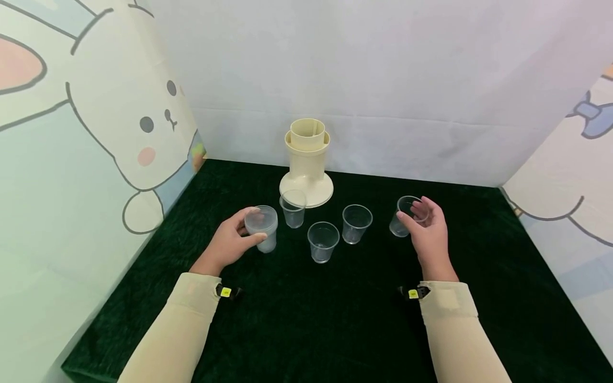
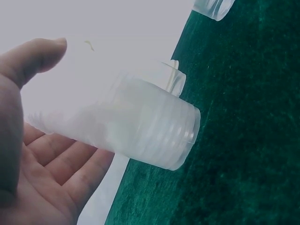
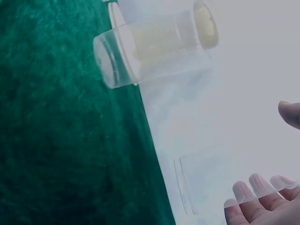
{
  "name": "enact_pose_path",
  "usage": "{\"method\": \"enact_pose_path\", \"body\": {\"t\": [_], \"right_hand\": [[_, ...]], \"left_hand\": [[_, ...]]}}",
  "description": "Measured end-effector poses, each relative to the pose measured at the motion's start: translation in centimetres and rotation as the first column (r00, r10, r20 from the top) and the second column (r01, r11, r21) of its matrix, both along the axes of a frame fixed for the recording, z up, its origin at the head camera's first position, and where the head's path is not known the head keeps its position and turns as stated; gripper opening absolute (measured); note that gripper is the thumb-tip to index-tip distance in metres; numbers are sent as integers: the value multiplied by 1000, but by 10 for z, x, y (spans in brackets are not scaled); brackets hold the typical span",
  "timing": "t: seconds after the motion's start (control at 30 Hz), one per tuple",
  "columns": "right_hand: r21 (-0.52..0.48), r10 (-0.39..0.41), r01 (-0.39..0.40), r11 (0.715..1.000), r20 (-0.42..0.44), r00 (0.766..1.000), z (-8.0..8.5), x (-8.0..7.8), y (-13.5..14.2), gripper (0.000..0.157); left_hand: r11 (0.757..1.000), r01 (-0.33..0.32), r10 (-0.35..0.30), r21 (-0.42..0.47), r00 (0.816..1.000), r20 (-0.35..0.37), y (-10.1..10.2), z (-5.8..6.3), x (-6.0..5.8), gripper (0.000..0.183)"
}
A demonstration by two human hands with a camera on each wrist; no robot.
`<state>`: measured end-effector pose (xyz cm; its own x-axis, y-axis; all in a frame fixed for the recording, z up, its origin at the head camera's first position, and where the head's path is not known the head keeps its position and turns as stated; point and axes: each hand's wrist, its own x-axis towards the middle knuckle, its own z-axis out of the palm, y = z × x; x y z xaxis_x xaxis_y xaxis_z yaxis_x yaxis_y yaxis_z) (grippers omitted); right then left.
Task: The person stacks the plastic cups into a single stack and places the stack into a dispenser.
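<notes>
In the head view my left hand (image 1: 232, 239) grips a stack of nested clear plastic cups (image 1: 268, 242). The thumb lies on the near side and the fingers go behind. The left wrist view shows the stack (image 2: 159, 126) side-on, its upper part lost in glare. On the right, my right hand (image 1: 431, 234) holds a single clear plastic cup (image 1: 397, 226) near its rim, thumb in front and fingers on the far side. Those fingers show partly through the cup wall in the right wrist view. Between the hands stand three separate clear cups (image 1: 322, 247), mouths up.
A cream plastic stand (image 1: 306, 165) with a round base and a tube-like top stands at the back, behind the cups. Dark green cloth (image 1: 316, 324) covers the table. A white curtain (image 1: 383, 80) hangs behind, with cartoon-printed panels at both sides.
</notes>
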<state>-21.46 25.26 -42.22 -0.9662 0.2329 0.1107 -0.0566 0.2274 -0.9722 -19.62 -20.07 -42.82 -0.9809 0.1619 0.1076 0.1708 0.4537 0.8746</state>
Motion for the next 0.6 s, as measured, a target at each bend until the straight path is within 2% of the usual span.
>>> {"method": "enact_pose_path", "body": {"t": [0.33, 0.6], "right_hand": [[-2, 11, -11, 1000, -49, 999, 10, 3, -6, 81], [-26, 36, -38, 999, -97, 995, 29, 10, -11, 78]], "left_hand": [[1000, -5, 5, -13, 1000, 23, -2, 0, 2, 71], [1000, 1, -1, -6, 1000, 9, -1, 2, 2, 69]]}}
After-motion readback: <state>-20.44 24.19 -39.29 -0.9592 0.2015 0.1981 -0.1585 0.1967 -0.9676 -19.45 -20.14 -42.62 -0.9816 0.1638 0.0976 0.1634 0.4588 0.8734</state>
